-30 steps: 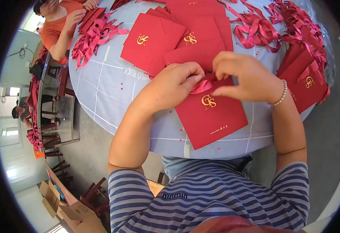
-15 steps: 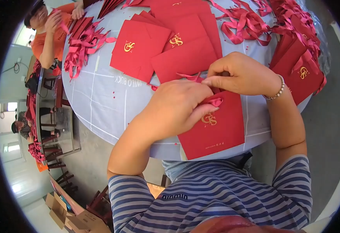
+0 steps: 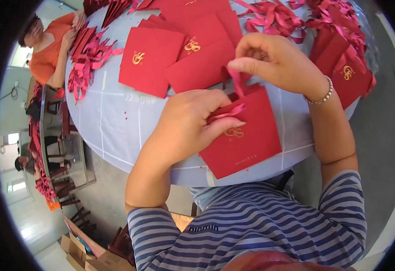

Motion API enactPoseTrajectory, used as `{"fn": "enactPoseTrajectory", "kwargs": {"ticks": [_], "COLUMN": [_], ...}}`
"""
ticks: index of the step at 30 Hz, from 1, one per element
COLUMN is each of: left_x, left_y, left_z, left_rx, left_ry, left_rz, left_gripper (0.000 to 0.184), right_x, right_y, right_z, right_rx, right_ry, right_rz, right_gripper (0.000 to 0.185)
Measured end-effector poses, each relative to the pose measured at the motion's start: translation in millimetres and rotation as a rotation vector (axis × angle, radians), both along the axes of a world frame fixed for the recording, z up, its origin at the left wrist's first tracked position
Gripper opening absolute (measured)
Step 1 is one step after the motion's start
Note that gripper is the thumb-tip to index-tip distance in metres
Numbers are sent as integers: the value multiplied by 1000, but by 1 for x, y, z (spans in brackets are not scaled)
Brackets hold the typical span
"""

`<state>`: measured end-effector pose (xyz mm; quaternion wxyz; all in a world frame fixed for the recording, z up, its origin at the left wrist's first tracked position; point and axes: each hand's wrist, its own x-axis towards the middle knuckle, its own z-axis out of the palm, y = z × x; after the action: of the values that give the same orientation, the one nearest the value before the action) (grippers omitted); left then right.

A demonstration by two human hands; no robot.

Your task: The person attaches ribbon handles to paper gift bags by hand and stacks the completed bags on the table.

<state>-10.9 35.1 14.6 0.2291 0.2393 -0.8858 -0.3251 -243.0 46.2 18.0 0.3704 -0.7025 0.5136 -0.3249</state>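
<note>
A red paper gift bag [image 3: 257, 128] with gold lettering lies at the table's near edge, its open top turned away from me. My left hand [image 3: 186, 122] is closed on the bag's upper left side, thumb on the front, with a loop of pink ribbon [image 3: 234, 111] under its fingers. Above the bag's mouth, my right hand [image 3: 276, 63] pinches a raised pink ribbon [image 3: 238, 81] between thumb and fingers. That ribbon runs down to the bag's top edge. My right fingertips are partly hidden.
More red bags [image 3: 152, 58] overlap on the table beyond my hands. Loose pink ribbons [image 3: 274, 20] lie at the back, and ribboned bags [image 3: 348, 74] are piled at right. A person in orange [image 3: 50, 52] works across the table. Cardboard boxes [image 3: 78, 253] stand on the floor.
My right hand has risen away from the bag's top, drawing a ribbon up with it. My left hand keeps hold of the bag, which has shifted slightly left.
</note>
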Motion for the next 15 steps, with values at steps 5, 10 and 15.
{"fn": "enactPoseTrajectory", "kwargs": {"ticks": [5, 10, 15], "left_x": [5, 3, 4], "left_y": [-8, -16, -18], "left_z": [11, -1, 1], "left_rx": [85, 178, -24], "left_ry": [7, 315, 263], "left_rz": [-4, 76, 239], "left_gripper": [32, 31, 27], "right_x": [-14, -35, -84], "right_y": [15, 45, 105], "right_z": [17, 42, 70], "right_rx": [-232, -239, -323], "right_ry": [277, 191, 227], "right_rz": [382, 208, -301], "right_gripper": [31, 25, 21]}}
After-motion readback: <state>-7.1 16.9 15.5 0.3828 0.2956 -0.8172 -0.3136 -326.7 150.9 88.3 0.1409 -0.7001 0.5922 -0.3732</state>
